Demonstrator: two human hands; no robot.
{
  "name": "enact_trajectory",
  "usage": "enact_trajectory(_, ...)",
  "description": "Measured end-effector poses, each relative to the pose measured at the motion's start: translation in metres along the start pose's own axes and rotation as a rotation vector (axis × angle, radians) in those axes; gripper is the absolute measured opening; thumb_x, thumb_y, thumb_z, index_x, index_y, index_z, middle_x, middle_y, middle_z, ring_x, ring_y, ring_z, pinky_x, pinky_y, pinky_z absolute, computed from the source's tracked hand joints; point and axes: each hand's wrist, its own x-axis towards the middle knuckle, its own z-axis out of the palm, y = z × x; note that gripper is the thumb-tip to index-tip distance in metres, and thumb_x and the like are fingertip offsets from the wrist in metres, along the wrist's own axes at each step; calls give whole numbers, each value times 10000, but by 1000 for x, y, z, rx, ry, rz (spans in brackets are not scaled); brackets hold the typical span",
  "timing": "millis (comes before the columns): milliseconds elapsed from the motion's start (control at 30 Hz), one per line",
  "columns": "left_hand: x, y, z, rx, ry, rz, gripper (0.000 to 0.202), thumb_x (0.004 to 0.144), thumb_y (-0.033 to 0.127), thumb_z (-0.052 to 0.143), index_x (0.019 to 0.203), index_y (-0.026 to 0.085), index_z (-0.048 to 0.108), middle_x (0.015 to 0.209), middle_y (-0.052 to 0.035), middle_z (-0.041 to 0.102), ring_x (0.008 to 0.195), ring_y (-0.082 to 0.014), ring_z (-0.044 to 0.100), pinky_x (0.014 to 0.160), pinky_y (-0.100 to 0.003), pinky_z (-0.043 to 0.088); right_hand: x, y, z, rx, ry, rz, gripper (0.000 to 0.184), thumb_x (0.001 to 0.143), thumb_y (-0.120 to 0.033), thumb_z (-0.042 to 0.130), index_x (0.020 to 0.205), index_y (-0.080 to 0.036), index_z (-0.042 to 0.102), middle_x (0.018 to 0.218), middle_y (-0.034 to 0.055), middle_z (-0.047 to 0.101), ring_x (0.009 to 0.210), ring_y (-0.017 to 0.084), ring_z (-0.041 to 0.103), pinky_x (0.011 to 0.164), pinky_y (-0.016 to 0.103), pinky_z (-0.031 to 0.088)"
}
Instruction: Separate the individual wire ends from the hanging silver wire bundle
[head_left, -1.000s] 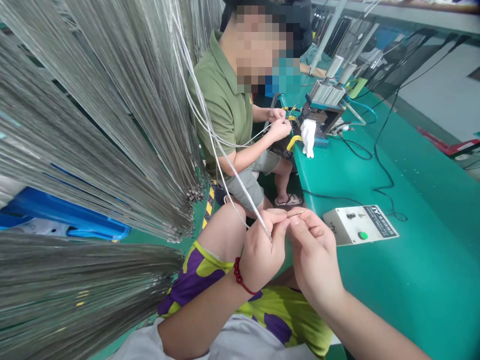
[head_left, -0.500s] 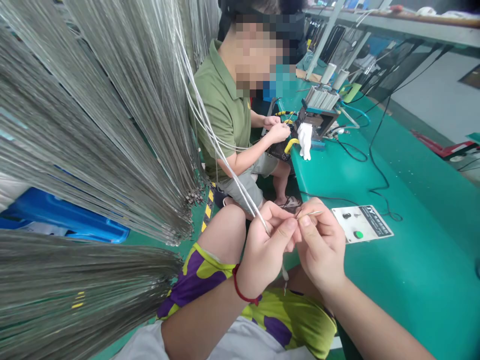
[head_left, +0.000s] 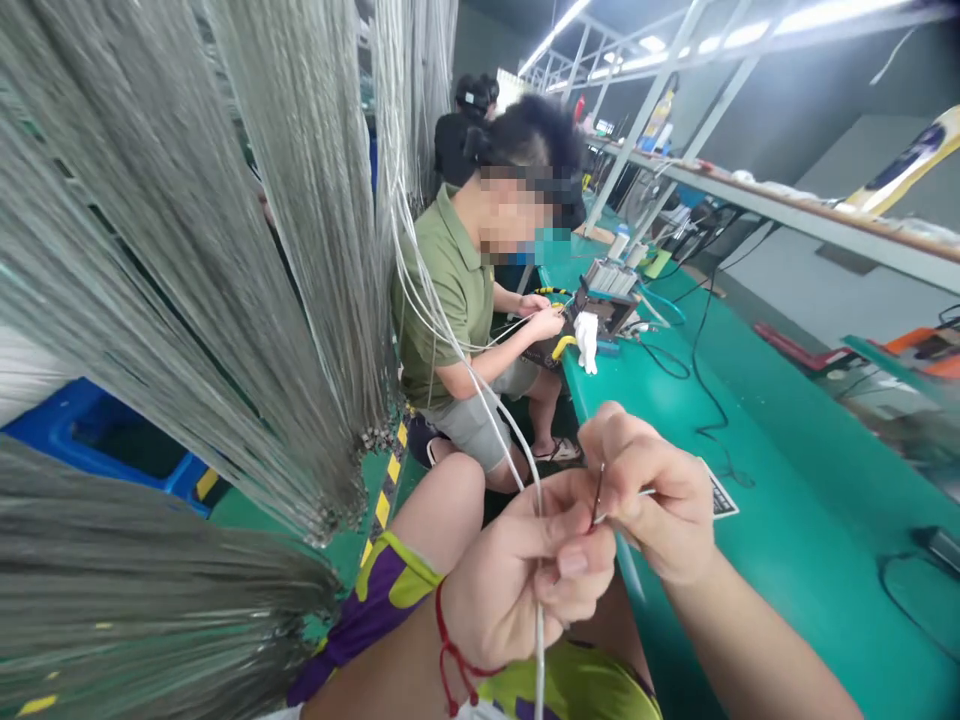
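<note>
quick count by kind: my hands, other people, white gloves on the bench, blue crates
hands: 2, left hand and right hand, both shut on the wire
other people: 2, person in green shirt, person in black
white glove: 1
blue crate: 1
total: 6

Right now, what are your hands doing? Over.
Left hand shut on white cable. Right hand pinching bare wire tip. Hanging cable bundles crowd the left side.

Hanging wires (head_left: 225, 250) fill the left, the bench (head_left: 787, 500) runs right, a seated co-worker (head_left: 457, 300) between them behind
</note>
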Motion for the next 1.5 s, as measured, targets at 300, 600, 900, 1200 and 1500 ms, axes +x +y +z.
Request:
enact_trajectory(300,-18,-11,9,-105,-184,-151,190,875,242,805,927,193,629,541,53,473,347,-44,227,316,-175,54,41,5,-2,85,-426,-66,483,826,-697,686,489,-351,686,468,-7,340,556,190,440,558,356,454)
enact_trajectory(600,-8,-32,-2,302,109,317,303,923,319,780,852,199,512,625,19,609,429,-41,357,412,-163,208,68,2,22,198,351,93,209,866,-534,745,829,-329,724,686,-20,464,637,169,434,628,328,421)
enact_trajectory(900,-5,-26,-25,898,460,916,127,997,260,676,915,207,596,771,6,686,566,-87,569,531,-206,442,-35,-14,32,-116,354,491,85,927,-336,749,944,-267,797,765,14,693,686,172,573,612,301,440)
enact_trajectory(1200,4,-19,-39,1441,497,1348,142,969,84,640,952,224,650,791,6,709,629,-120,620,634,-273,516,-38,-14,51,115,439,608,103,856,-333,830,911,-247,822,696,13,691,549,114,506,482,252,389)
enact_trajectory(1500,1,-14,-50,1500,433,1264,163,978,74,622,998,232,659,777,14,702,624,-116,635,626,-266,510,-28,1,38,564,372,851,157,732,-299,890,811,-200,797,525,-59,506,454,47,239,414,203,185)
